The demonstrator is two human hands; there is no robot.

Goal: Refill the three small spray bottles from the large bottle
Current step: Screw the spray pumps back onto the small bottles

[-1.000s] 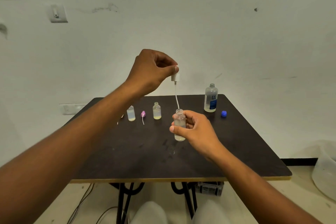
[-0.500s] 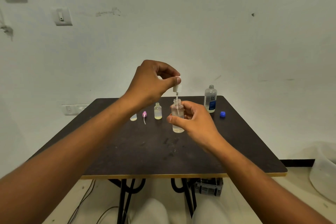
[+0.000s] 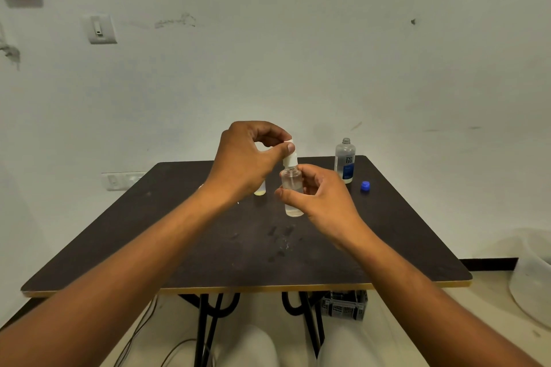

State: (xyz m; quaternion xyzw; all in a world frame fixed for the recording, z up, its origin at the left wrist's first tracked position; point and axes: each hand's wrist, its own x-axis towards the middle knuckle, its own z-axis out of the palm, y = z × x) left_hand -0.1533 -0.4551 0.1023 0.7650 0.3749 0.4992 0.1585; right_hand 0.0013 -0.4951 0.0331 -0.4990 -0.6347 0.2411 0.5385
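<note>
My right hand [image 3: 320, 199] grips a small clear spray bottle [image 3: 292, 191] upright above the dark table [image 3: 208, 247]. My left hand [image 3: 247, 162] pinches the white spray head [image 3: 290, 158], which sits on that bottle's neck with its tube inside. A second small bottle [image 3: 260, 189] with yellowish liquid stands behind, mostly hidden by my left hand. The large bottle [image 3: 345, 160] stands uncapped at the back right, and its blue cap [image 3: 365, 186] lies beside it. The third small bottle is hidden.
A translucent plastic tub [image 3: 533, 274] stands on the floor to the right. A grey crate [image 3: 344, 304] and cables lie under the table. Wet spots mark the table's middle.
My left hand has lowered the spray head, sliding its tube into the bottle until the head sits on the neck. My left hand now hides the bottles behind it.
</note>
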